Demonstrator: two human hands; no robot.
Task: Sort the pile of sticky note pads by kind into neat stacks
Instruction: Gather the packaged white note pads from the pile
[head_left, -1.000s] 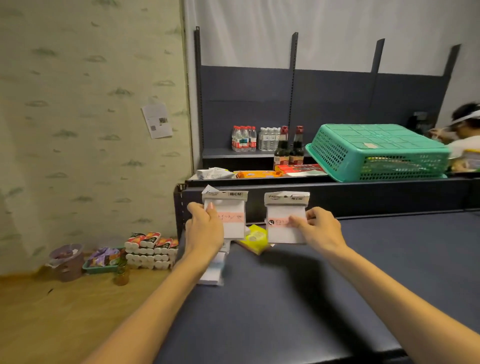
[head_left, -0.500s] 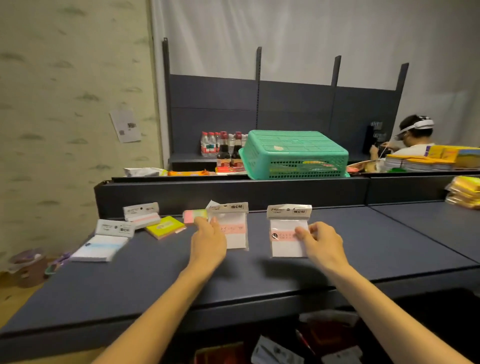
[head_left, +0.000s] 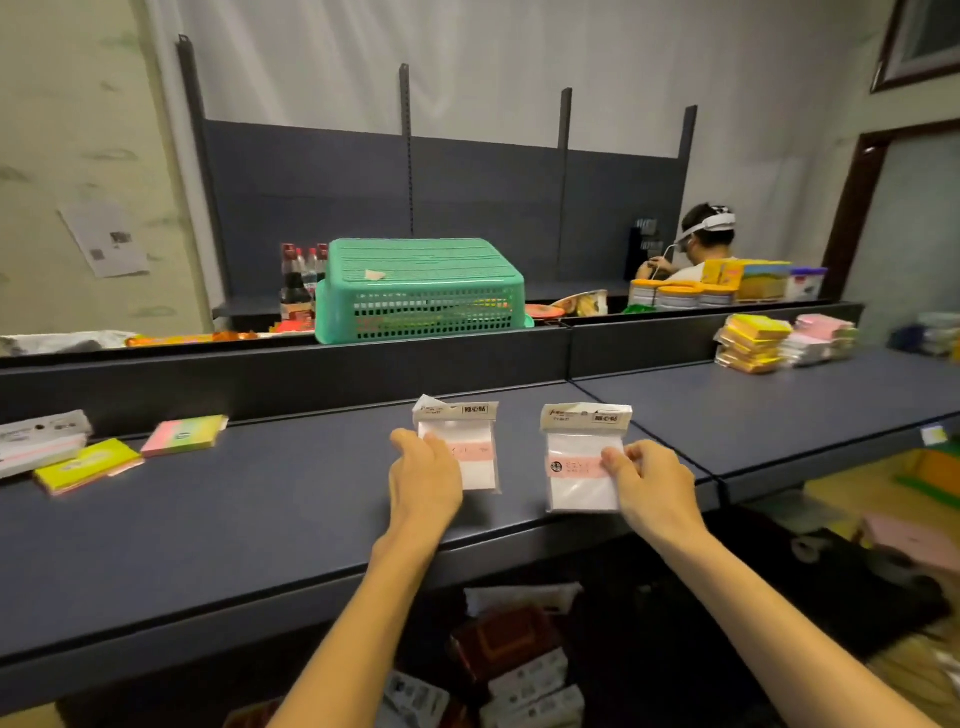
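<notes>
My left hand (head_left: 423, 480) grips a white packaged sticky note pad (head_left: 462, 444) with a pink band, held upright above the dark shelf (head_left: 260, 519). My right hand (head_left: 652, 486) pinches a second, matching white pad (head_left: 582, 457) by its right edge. Both pads hang side by side over the shelf's middle. Left on the shelf lie a pink-green pad (head_left: 182, 434), a yellow pad (head_left: 85, 462) and a white packaged pad (head_left: 39, 439). Stacks of yellow pads (head_left: 753, 343) and pink pads (head_left: 821, 338) stand at the far right.
An upturned green basket (head_left: 423, 291) and dark bottles (head_left: 296, 286) sit behind the shelf's back rail. Another person (head_left: 701, 244) with a headset works at the far right. Packets lie on the floor below (head_left: 519, 670) the shelf edge.
The view has swung to the right: the loose pads slid to the left edge and the sorted stacks came into sight. Both hands still hold their white pads side by side.
</notes>
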